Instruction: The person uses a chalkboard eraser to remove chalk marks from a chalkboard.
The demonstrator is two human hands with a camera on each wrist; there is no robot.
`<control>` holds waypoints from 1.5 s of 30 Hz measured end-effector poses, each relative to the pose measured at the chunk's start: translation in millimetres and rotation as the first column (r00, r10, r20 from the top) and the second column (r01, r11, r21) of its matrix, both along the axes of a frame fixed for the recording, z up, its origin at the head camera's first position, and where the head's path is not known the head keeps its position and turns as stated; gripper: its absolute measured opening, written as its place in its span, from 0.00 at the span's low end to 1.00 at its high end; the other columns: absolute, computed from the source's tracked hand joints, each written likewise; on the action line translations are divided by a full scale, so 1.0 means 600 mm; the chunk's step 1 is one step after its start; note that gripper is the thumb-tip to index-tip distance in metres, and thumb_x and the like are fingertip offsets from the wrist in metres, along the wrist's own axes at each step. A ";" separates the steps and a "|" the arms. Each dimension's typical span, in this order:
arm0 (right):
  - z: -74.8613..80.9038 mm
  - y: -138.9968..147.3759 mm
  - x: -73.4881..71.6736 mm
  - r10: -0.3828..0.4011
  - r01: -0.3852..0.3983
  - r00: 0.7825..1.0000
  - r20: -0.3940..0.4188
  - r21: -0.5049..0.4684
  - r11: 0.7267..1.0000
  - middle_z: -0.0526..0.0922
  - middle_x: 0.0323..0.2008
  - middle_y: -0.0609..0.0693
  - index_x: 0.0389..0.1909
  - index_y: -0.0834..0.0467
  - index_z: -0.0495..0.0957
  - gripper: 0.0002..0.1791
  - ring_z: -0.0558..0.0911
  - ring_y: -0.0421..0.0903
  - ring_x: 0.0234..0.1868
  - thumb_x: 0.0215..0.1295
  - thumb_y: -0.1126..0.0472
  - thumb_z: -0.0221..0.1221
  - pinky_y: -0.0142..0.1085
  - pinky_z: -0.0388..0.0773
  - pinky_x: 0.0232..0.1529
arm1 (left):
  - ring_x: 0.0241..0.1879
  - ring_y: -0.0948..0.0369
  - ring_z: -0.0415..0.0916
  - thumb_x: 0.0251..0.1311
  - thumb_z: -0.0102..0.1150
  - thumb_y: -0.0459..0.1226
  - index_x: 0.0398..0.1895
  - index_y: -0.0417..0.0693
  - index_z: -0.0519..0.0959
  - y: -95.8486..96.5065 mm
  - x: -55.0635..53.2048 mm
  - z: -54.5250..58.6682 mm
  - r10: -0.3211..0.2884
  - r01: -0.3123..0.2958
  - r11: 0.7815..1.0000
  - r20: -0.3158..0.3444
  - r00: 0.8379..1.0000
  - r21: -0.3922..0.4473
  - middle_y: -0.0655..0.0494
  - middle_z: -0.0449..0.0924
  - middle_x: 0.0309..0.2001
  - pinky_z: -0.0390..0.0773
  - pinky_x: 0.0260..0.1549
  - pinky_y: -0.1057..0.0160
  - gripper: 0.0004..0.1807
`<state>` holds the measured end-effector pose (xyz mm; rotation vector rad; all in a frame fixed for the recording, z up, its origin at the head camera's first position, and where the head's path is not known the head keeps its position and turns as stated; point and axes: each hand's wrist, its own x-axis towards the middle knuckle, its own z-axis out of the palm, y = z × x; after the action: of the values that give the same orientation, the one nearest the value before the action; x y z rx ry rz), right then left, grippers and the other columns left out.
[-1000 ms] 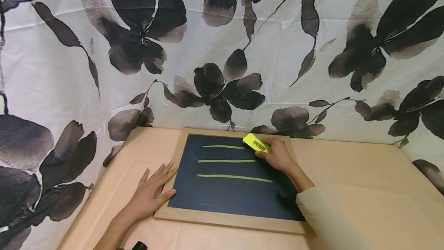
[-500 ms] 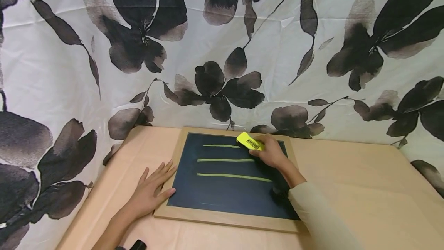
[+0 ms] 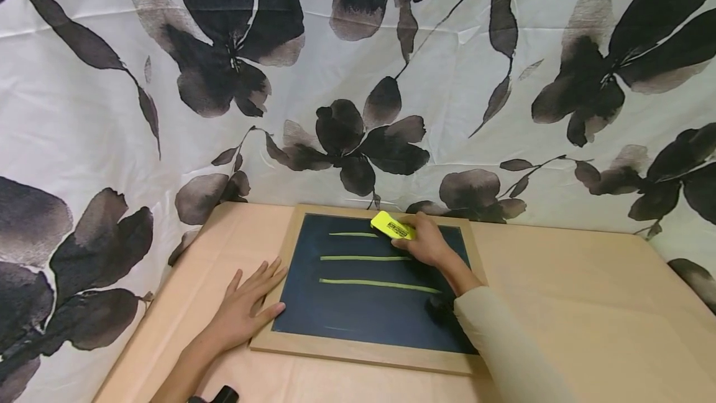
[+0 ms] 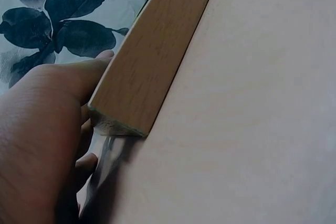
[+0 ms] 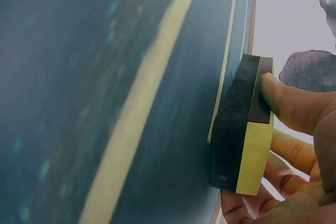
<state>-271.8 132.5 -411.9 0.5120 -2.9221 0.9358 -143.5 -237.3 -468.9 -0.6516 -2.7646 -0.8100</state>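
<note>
A small chalkboard with a light wooden frame lies on the table, marked with three yellow-green chalk lines. My right hand pinches a bright yellow board eraser between thumb and fingers. In the head view the eraser covers the right end of the top, shortest line. The right wrist view shows its dark felt face against the board. My left hand rests at the frame's left side, fingers straight and spread, thumb on the wood. Seen from the left wrist, that thumb lies along the frame's edge.
Behind the table hangs a white cloth printed with dark flowers. The board's far edge lies close to this cloth. A small black object shows beside the left wrist at the bottom of the head view.
My right hand has moved the eraser leftward along the top chalk line, and that line is now shorter at its right end. The left hand has stayed in place.
</note>
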 end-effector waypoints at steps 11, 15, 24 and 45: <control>-0.004 -0.056 -0.015 0.073 -0.073 0.997 0.003 -0.032 0.997 0.76 0.47 0.60 0.57 0.68 0.75 0.30 0.73 0.53 0.41 0.55 0.60 0.69 0.47 0.70 0.45 | 0.70 0.46 0.52 0.61 0.59 0.52 0.71 0.54 0.64 0.004 -0.002 -0.004 0.001 -0.001 1.000 0.003 1.000 0.003 0.52 0.57 0.72 0.36 0.62 0.33 0.35; -0.003 -0.073 -0.021 0.099 -0.099 0.995 -0.008 -0.048 0.994 0.76 0.50 0.62 0.58 0.69 0.74 0.30 0.73 0.55 0.45 0.55 0.61 0.69 0.48 0.70 0.47 | 0.70 0.45 0.52 0.61 0.59 0.51 0.71 0.54 0.65 0.003 -0.002 0.000 0.003 -0.003 1.000 -0.003 1.000 0.000 0.52 0.57 0.72 0.37 0.62 0.33 0.35; -0.006 -0.115 -0.032 0.129 -0.127 0.991 0.024 -0.064 0.990 0.75 0.55 0.62 0.59 0.68 0.73 0.31 0.73 0.56 0.52 0.56 0.60 0.68 0.48 0.69 0.51 | 0.70 0.45 0.52 0.61 0.58 0.51 0.71 0.54 0.64 -0.005 -0.002 -0.001 0.011 -0.011 1.000 -0.003 1.000 -0.004 0.51 0.57 0.72 0.37 0.62 0.33 0.35; -0.011 -0.151 -0.040 0.208 -0.203 0.976 0.064 -0.068 0.977 0.75 0.48 0.56 0.59 0.63 0.75 0.30 0.71 0.51 0.44 0.57 0.58 0.68 0.45 0.68 0.48 | 0.70 0.45 0.53 0.62 0.57 0.52 0.71 0.52 0.64 0.000 -0.005 0.001 0.007 -0.007 1.000 -0.015 1.000 -0.015 0.50 0.56 0.72 0.37 0.62 0.33 0.35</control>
<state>-295.8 41.7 -418.6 0.8068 -2.9340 1.0823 -146.7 -237.1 -468.3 -0.6471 -2.7609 -0.7808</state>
